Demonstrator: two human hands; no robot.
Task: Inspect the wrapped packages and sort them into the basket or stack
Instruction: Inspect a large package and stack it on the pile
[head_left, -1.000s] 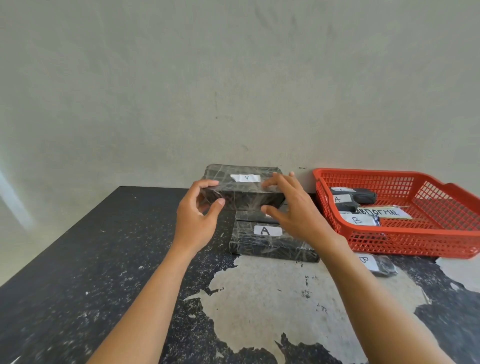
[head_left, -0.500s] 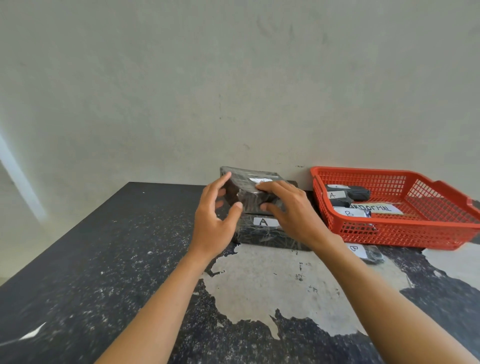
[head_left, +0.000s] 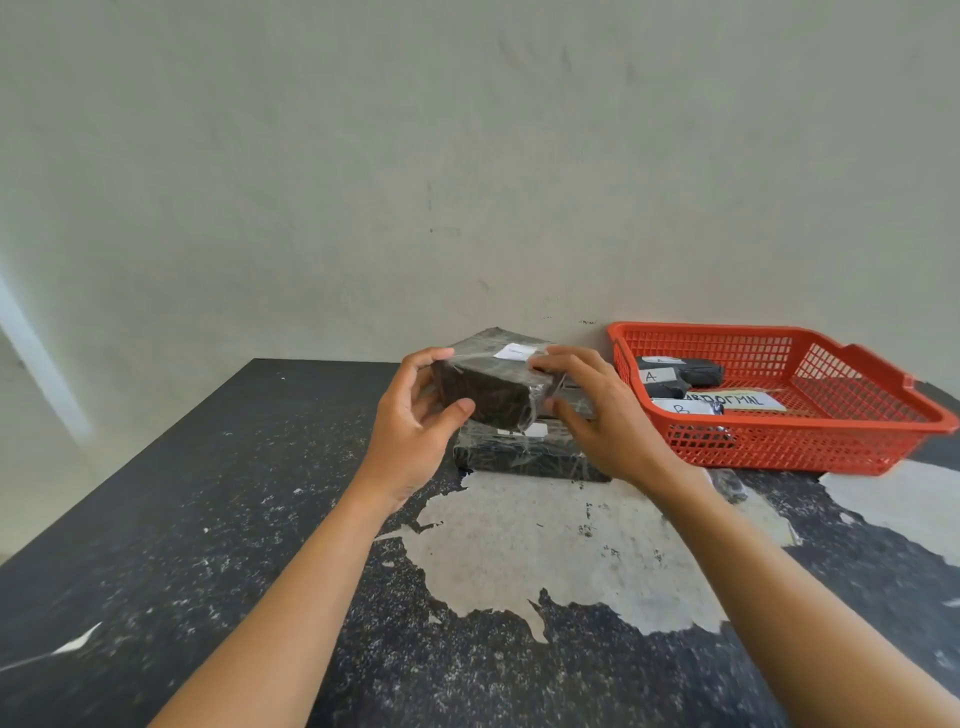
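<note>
A dark package wrapped in clear film (head_left: 491, 382), with a white label on top, is held above the table by both hands. My left hand (head_left: 415, 426) grips its left end, thumb underneath and fingers over the top. My right hand (head_left: 597, 410) holds its right end. Below it lies a stack of similar wrapped packages (head_left: 519, 452) with white labels, partly hidden by the held one. The red plastic basket (head_left: 800, 447) stands to the right and holds small dark packages labelled A (head_left: 660, 376) and B (head_left: 680, 408) and a paper strip reading ABNORMAL (head_left: 737, 400).
The black table (head_left: 208, 545) has worn pale patches in the middle and at the right. A plain wall rises directly behind the stack and basket. Another small wrapped package (head_left: 730, 480) lies on the table in front of the basket, mostly hidden by my right forearm.
The held package has been turned about so that a narrow end faces me, and tilted. Both hands have shifted their hold on it. The view has moved left.
</note>
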